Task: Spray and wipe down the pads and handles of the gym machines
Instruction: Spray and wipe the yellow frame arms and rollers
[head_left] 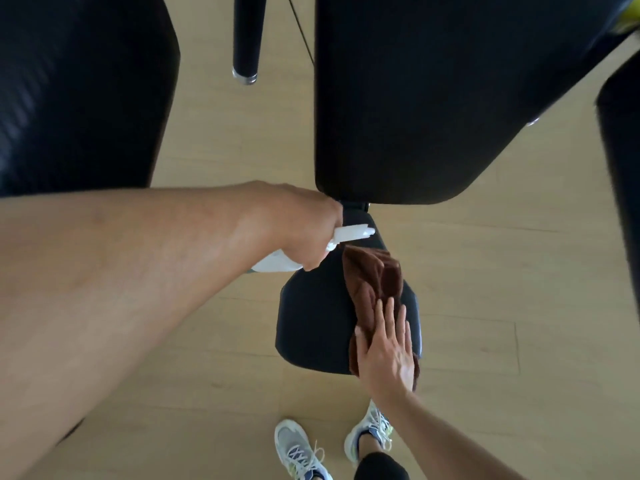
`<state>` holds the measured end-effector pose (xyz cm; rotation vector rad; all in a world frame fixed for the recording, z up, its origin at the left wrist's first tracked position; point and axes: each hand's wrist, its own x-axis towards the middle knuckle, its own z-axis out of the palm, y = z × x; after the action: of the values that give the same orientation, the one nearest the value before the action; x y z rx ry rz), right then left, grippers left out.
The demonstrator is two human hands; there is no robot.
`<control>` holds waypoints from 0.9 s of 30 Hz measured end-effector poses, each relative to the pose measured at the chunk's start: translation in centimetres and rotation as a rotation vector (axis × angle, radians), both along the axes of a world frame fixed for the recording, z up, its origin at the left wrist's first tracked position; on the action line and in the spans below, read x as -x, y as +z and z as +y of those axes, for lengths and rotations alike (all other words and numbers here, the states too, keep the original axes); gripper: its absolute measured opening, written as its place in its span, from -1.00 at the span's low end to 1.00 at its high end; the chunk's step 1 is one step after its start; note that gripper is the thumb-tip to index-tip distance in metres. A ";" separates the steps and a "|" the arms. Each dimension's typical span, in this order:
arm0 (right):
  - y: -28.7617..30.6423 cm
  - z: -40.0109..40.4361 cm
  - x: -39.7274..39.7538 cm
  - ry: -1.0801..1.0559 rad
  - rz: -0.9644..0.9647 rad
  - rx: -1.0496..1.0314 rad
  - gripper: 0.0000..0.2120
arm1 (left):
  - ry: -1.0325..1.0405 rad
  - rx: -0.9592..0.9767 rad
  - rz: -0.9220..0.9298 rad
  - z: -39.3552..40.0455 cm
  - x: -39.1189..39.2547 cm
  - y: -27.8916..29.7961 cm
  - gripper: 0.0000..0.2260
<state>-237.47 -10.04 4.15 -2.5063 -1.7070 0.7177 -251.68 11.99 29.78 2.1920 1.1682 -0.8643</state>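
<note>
A black seat pad (313, 323) sits low in the middle, below a large black back pad (433, 98). My right hand (388, 351) lies flat, fingers together, pressing a brown cloth (374, 278) onto the right side of the seat pad. The cloth trails up toward the seat's narrow far end. My left hand (301, 223) grips a white spray bottle (349, 233) just above the seat, with the nozzle pointing right over the cloth's upper end.
Another black pad (79, 91) fills the upper left and a dark pad edge (623, 168) runs down the right. A black tube with a chrome end (246, 36) hangs at the top. Light wooden floor (502, 289) lies underneath; my sneakers (301, 452) stand near the seat.
</note>
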 end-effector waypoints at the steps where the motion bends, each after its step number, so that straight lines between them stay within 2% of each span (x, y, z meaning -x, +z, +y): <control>1: -0.1 -1.3 -0.2 0.034 -0.061 0.004 -0.37 | -0.001 -0.002 -0.028 0.0 -0.2 0.1 -0.77; 3: -0.6 -0.4 -1.3 0.225 -0.107 0.010 -0.39 | -0.002 0.017 -0.074 -0.1 -0.5 0.5 -0.79; 5: -1.4 2.8 -2.7 0.459 -0.111 -0.072 -0.42 | -0.006 0.034 -0.093 -0.1 -0.8 0.3 -0.84; 6: -1.8 4.8 -3.2 0.531 -0.099 -0.096 -0.43 | -0.004 0.042 -0.096 0.0 -0.8 0.1 -0.89; 8: -2.7 8.8 -3.4 0.541 -0.084 -0.109 -0.44 | 0.001 0.047 -0.111 0.0 -0.8 -0.2 -0.97; 13: -3.8 19.4 -1.4 0.303 -0.075 -0.062 -0.40 | 0.026 0.053 -0.090 0.4 -0.7 -1.0 -0.90; 17: -4.3 22.6 -1.3 0.204 0.067 -0.039 -0.44 | 0.008 0.049 -0.071 0.5 -0.3 -1.5 -0.91; 19: -4.3 21.0 -2.4 0.096 0.134 -0.062 -0.46 | 0.020 0.063 -0.080 0.5 -0.3 -1.3 -0.93; 22: -2.5 15.5 -4.0 -0.287 0.213 0.030 -0.48 | 0.006 0.092 -0.078 0.4 -0.4 -0.5 -0.93; 24: -1.2 10.8 -5.3 -0.434 0.174 0.071 -0.50 | -0.009 0.094 -0.079 0.4 -0.6 -0.1 -0.93; 27: 0.5 3.5 -5.6 -0.572 0.135 -0.002 -0.55 | -0.027 0.106 -0.125 0.4 -1.2 0.6 -0.95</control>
<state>-231.84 -6.54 4.67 -2.6643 -0.8698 0.7916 -250.48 12.37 30.34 2.1474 1.0122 -0.7704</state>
